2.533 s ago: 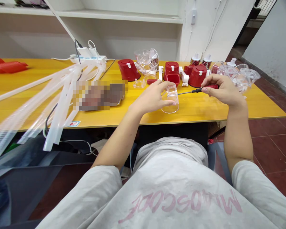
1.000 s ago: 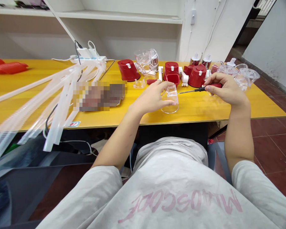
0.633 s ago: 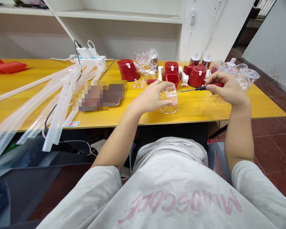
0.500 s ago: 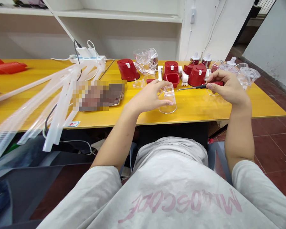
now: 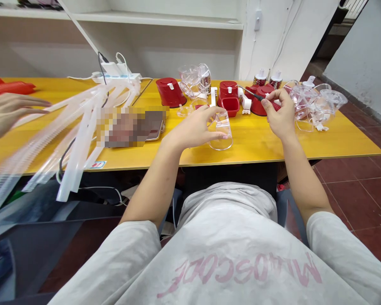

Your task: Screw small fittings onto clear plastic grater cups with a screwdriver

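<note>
My left hand (image 5: 193, 129) is closed round a clear plastic cup (image 5: 221, 134), held on its side just above the yellow table (image 5: 273, 144). My right hand (image 5: 278, 114) is closed on a thin screwdriver (image 5: 253, 95) with a red and black handle. The shaft points up and to the left, away from the cup, over the red parts.
Red plastic housings (image 5: 169, 91) and clear cups (image 5: 317, 103) line the far side of the table. Long translucent tubes (image 5: 66, 135) lie across its left half, beside a white power strip (image 5: 116, 76). Another person's hand (image 5: 6, 114) reaches in at the far left.
My right hand has pulled the screwdriver out of the cup and swung its tip up and back. Another person's hand has come in at the left. The cup shifted slightly left.
</note>
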Demonstrator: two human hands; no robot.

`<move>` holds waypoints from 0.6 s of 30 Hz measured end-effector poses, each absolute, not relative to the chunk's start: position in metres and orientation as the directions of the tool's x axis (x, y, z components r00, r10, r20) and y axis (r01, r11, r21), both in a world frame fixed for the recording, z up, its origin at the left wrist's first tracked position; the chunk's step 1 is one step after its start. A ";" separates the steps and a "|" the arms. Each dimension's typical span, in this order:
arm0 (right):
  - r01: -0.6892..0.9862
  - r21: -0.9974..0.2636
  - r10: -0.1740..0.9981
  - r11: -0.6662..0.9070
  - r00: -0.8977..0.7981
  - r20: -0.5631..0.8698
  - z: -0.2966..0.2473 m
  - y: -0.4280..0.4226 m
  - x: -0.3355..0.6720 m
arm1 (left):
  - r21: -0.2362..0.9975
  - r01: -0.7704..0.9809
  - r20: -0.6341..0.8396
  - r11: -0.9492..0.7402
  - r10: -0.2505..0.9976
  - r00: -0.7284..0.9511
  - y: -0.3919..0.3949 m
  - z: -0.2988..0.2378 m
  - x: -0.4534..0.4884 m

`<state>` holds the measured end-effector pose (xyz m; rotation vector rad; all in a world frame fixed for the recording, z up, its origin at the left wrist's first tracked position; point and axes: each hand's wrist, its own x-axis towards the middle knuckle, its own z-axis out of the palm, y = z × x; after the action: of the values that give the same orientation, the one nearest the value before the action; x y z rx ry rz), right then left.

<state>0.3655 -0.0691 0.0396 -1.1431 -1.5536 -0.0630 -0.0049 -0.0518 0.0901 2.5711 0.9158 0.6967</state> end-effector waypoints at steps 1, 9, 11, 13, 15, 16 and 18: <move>0.689 -0.510 0.597 0.515 0.139 0.790 0.037 -0.069 0.361 | 0.447 0.498 0.337 -0.743 0.656 0.676 -0.052 0.090 -0.005; 0.752 -0.482 0.659 0.450 0.085 0.747 0.033 -0.077 0.342 | 0.447 0.488 0.343 -0.750 0.648 0.681 -0.052 0.089 -0.004; 0.769 -0.464 0.666 0.439 0.068 0.743 0.035 -0.077 0.343 | 0.442 0.490 0.339 -0.751 0.646 0.684 -0.052 0.090 -0.004; 0.780 -0.457 0.677 0.427 0.060 0.734 0.035 -0.076 0.344 | 0.443 0.487 0.334 -0.753 0.643 0.689 -0.052 0.091 -0.003; 0.784 -0.454 0.672 0.423 0.065 0.738 0.034 -0.075 0.343 | 0.446 0.483 0.333 -0.753 0.641 0.692 -0.053 0.091 -0.003; 0.784 -0.454 0.667 0.423 0.069 0.742 0.033 -0.075 0.343 | 0.447 0.480 0.335 -0.755 0.639 0.693 -0.053 0.092 -0.003; 0.782 -0.454 0.663 0.427 0.071 0.745 0.032 -0.075 0.342 | 0.448 0.475 0.339 -0.758 0.635 0.694 -0.054 0.092 -0.002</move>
<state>0.3420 -0.0745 0.0325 -1.2853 -1.6404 -0.1431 -0.0023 -0.0538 0.0918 2.5795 0.8732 0.6919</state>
